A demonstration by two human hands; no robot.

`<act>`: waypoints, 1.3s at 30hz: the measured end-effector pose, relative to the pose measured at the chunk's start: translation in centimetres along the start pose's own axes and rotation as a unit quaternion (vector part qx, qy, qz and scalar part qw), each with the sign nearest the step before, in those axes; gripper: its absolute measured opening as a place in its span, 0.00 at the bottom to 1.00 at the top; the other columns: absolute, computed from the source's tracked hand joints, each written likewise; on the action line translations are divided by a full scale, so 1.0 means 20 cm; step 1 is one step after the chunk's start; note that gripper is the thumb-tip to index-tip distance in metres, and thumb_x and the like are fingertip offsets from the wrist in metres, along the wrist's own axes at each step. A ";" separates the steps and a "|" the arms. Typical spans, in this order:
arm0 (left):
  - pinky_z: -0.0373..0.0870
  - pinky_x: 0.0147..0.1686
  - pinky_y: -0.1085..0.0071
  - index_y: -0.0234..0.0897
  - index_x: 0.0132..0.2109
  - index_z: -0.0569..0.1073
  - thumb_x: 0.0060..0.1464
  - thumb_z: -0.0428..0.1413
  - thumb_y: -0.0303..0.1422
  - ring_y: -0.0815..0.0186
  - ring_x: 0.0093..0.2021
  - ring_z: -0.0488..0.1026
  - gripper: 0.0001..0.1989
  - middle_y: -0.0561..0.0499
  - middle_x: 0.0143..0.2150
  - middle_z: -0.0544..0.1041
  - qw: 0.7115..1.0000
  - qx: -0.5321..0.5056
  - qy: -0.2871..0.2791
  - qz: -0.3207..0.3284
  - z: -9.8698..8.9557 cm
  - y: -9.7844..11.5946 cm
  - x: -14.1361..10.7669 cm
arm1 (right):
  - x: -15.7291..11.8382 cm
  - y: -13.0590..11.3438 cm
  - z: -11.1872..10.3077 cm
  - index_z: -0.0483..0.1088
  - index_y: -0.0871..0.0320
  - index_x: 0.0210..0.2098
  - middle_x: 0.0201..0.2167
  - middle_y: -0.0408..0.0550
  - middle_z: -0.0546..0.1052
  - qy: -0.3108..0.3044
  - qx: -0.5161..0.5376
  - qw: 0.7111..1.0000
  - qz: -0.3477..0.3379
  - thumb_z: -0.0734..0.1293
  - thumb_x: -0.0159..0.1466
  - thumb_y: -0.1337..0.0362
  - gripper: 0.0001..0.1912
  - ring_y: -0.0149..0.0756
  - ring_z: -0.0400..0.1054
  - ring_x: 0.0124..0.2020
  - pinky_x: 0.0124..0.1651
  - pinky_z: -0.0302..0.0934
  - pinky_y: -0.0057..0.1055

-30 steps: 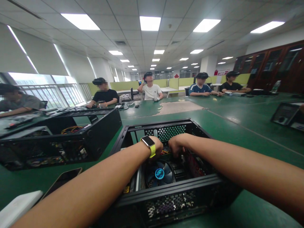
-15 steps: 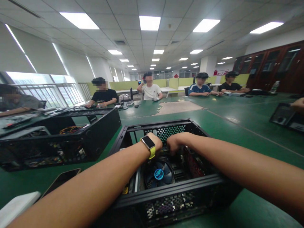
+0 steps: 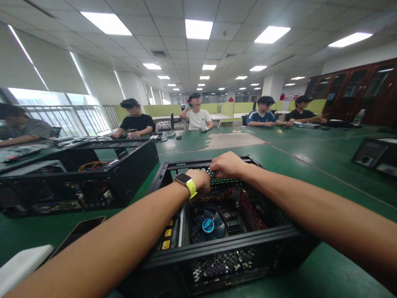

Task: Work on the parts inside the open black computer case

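An open black computer case (image 3: 235, 242) lies in front of me. Inside it are a CPU fan (image 3: 208, 231) with a glowing blue hub, a dark red card (image 3: 252, 211) to its right and some cables behind. My left hand (image 3: 201, 181), with a yellow-strapped watch on the wrist, is closed over the far part of the case. Right beside it, my right hand (image 3: 228, 164) is raised to the far rim, its fingers pinched together. The fingertips almost meet; whatever lies between them is too small or hidden to name.
Another open computer case (image 3: 136, 176) stands on the green table (image 3: 310, 174) at left. A phone (image 3: 79, 231) and a white object (image 3: 23, 265) lie at the near left. A third case (image 3: 376, 155) is at far right. Several people sit across the table.
My right hand has risen from inside the case to its far rim. My left hand has shifted slightly left and up, so more of the cables and the red card shows.
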State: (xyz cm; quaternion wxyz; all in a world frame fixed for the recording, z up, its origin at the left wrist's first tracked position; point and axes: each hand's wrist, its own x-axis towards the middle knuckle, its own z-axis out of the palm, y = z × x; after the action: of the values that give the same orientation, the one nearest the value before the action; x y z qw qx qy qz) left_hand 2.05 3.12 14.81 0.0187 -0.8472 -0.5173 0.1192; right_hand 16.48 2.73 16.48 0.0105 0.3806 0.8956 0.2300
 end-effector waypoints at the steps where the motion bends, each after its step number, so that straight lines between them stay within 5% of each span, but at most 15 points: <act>1: 0.70 0.42 0.65 0.38 0.41 0.77 0.42 0.58 0.41 0.53 0.43 0.74 0.18 0.40 0.38 0.78 1.000 -0.002 0.000 -0.011 -0.02 0.00 0.00 | -0.01 0.04 0.01 0.72 0.53 0.37 0.38 0.45 0.75 0.017 -0.004 1.000 0.022 0.63 0.58 0.57 0.11 0.36 0.68 0.37 0.29 0.49 0.27; 6: 0.71 0.39 0.64 0.35 0.44 0.76 0.46 0.51 0.50 0.54 0.40 0.75 0.26 0.39 0.36 0.78 0.997 -0.032 0.060 -0.044 -0.07 -0.02 -0.01 | -0.06 0.18 0.06 0.70 0.53 0.38 0.38 0.43 0.73 0.074 -0.005 0.988 0.137 0.62 0.61 0.51 0.14 0.33 0.66 0.35 0.27 0.43 0.28; 11: 0.71 0.36 0.62 0.35 0.40 0.76 0.40 0.47 0.65 0.53 0.38 0.75 0.38 0.40 0.32 0.77 0.993 -0.090 0.068 -0.035 -0.10 -0.05 -0.01 | -0.08 0.23 0.11 0.69 0.53 0.40 0.39 0.44 0.73 0.071 0.022 0.983 0.169 0.61 0.62 0.50 0.15 0.33 0.66 0.36 0.29 0.44 0.28; 15: 0.70 0.35 0.63 0.36 0.39 0.76 0.39 0.48 0.65 0.52 0.38 0.74 0.37 0.40 0.32 0.77 0.990 -0.087 0.103 -0.041 -0.13 -0.07 -0.02 | -0.09 0.24 0.12 0.69 0.54 0.42 0.39 0.46 0.74 0.055 0.056 0.976 0.206 0.60 0.62 0.51 0.16 0.36 0.66 0.39 0.32 0.48 0.27; 18: 0.69 0.37 0.63 0.37 0.42 0.74 0.46 0.49 0.59 0.53 0.40 0.73 0.31 0.41 0.36 0.76 0.972 -0.066 0.219 -0.061 -0.17 -0.09 -0.04 | -0.09 0.25 0.13 0.69 0.53 0.43 0.39 0.47 0.74 0.063 0.107 0.947 0.297 0.58 0.63 0.49 0.19 0.38 0.67 0.39 0.32 0.50 0.28; 21: 0.68 0.38 0.65 0.38 0.52 0.67 0.54 0.46 0.52 0.57 0.42 0.71 0.27 0.43 0.45 0.73 0.923 -0.088 0.366 -0.083 -0.21 -0.10 -0.07 | -0.08 0.28 0.14 0.70 0.55 0.42 0.40 0.49 0.75 0.083 0.195 0.898 0.387 0.52 0.65 0.49 0.23 0.39 0.67 0.41 0.35 0.53 0.28; 23: 0.67 0.38 0.66 0.38 0.56 0.61 0.57 0.44 0.49 0.59 0.43 0.70 0.26 0.44 0.50 0.70 0.900 -0.113 0.413 -0.078 -0.21 -0.10 -0.07 | -0.07 0.29 0.16 0.71 0.57 0.42 0.41 0.50 0.75 0.097 0.239 0.871 0.418 0.49 0.66 0.54 0.23 0.39 0.66 0.42 0.38 0.55 0.28; 30: 0.66 0.42 0.62 0.38 0.51 0.65 0.53 0.50 0.48 0.55 0.47 0.67 0.23 0.44 0.47 0.70 0.953 -0.013 0.298 0.047 -0.07 -0.03 -0.01 | -0.05 0.32 0.18 0.74 0.58 0.36 0.30 0.50 0.75 0.141 0.388 0.781 0.469 0.43 0.66 0.55 0.31 0.36 0.68 0.33 0.36 0.58 0.28; 34: 0.63 0.46 0.57 0.36 0.55 0.63 0.46 0.56 0.49 0.50 0.50 0.64 0.32 0.40 0.49 0.68 0.960 0.059 0.262 0.078 -0.01 0.02 -0.01 | -0.05 0.31 0.18 0.74 0.64 0.30 0.25 0.53 0.74 0.152 0.470 0.713 0.498 0.50 0.64 0.55 0.27 0.33 0.66 0.24 0.31 0.59 0.27; 39: 0.64 0.45 0.58 0.37 0.56 0.62 0.48 0.54 0.48 0.51 0.50 0.64 0.31 0.41 0.50 0.68 0.963 0.065 0.243 0.093 -0.02 0.00 0.00 | -0.05 0.30 0.18 0.71 0.65 0.30 0.25 0.52 0.75 0.175 0.511 0.673 0.506 0.57 0.61 0.54 0.21 0.28 0.64 0.18 0.23 0.57 0.24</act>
State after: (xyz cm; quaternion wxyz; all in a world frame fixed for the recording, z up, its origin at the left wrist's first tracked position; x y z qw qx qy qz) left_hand 2.11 3.29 15.26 0.1879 -0.8919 -0.4077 -0.0552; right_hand 21.98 7.14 15.71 -0.4604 0.6744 0.5291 -0.2309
